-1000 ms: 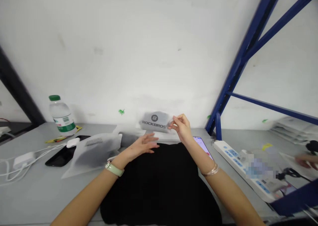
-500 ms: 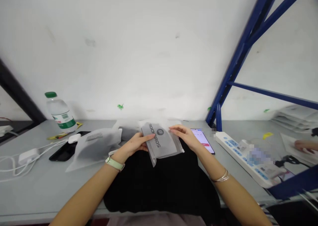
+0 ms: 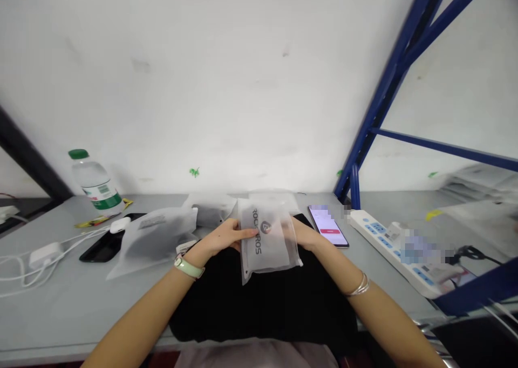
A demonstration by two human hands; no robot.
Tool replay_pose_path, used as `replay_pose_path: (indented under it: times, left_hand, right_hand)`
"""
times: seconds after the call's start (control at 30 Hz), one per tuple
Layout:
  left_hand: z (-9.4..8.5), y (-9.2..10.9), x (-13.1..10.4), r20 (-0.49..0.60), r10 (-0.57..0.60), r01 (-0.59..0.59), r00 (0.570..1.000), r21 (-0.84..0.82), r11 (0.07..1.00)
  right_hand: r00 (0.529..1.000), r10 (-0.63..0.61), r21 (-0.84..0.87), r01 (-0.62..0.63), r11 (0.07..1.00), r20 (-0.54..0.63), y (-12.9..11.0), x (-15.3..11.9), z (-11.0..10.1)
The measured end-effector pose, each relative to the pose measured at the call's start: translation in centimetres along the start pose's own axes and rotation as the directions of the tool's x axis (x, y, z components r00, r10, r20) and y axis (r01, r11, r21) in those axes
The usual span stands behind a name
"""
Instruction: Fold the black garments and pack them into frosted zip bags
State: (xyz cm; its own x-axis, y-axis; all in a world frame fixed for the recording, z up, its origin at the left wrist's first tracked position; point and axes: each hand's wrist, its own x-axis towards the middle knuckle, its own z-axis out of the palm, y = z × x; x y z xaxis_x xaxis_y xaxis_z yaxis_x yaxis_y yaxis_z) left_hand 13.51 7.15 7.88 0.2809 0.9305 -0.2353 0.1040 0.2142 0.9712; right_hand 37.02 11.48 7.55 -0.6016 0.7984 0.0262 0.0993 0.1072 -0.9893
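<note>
A frosted zip bag [image 3: 267, 257] printed with ROCKBROS is held up over black fabric [image 3: 263, 308]. My left hand [image 3: 226, 235] pinches its left edge, thumb on the front and fingers behind. My right hand [image 3: 288, 229] shows faintly through the frosted plastic at the right side. Whether it is inside the bag or behind it I cannot tell, and its fingers are mostly hidden. Left of my left hand lies another frosted bag [image 3: 157, 238] with something dark inside. Further frosted bags [image 3: 210, 206] lie behind, near the wall.
A phone with a lit screen [image 3: 328, 226] and a white power strip [image 3: 394, 254] lie on the right. On the left are a dark phone [image 3: 103, 246], a white charger with cables [image 3: 46, 254] and a bottle [image 3: 97, 187]. A blue metal frame [image 3: 374, 114] rises at right.
My right hand has moved from the front of the bag's right side to inside or behind it. The bag now stands more upright and looks paler.
</note>
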Motion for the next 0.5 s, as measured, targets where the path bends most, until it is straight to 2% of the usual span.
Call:
replay_pose_path:
  times: [0.1,0.17,0.27,0.4,0.5]
  left_hand:
    - [0.2,0.0,0.1,-0.018,-0.021,0.021,1.000,-0.008,1.000]
    - [-0.1,-0.3,0.4,-0.062,-0.027,0.025,0.998,-0.032,0.999]
    - [-0.9,-0.6,1.1,-0.150,-0.008,-0.003,0.989,-0.076,0.997]
    - [-1.7,-0.5,1.9,-0.307,0.071,-0.108,0.949,-0.104,0.989]
    - [-1.5,0.1,2.8,-0.445,0.138,-0.195,0.885,-0.085,0.977]
  right_hand:
    - [0.998,-0.021,0.115,0.014,0.993,0.061,-0.4,0.0,0.6]
    - [0.997,0.083,0.201,-0.081,0.976,-0.001,-0.5,0.2,0.3]
    - [0.959,0.243,0.294,-0.193,0.936,-0.143,-0.4,0.6,-1.1]
    - [0.910,0.208,0.391,-0.056,0.919,-0.359,-0.4,1.0,-4.6]
    - [0.829,0.176,0.456,0.105,0.884,-0.532,-0.4,1.1,-7.7]
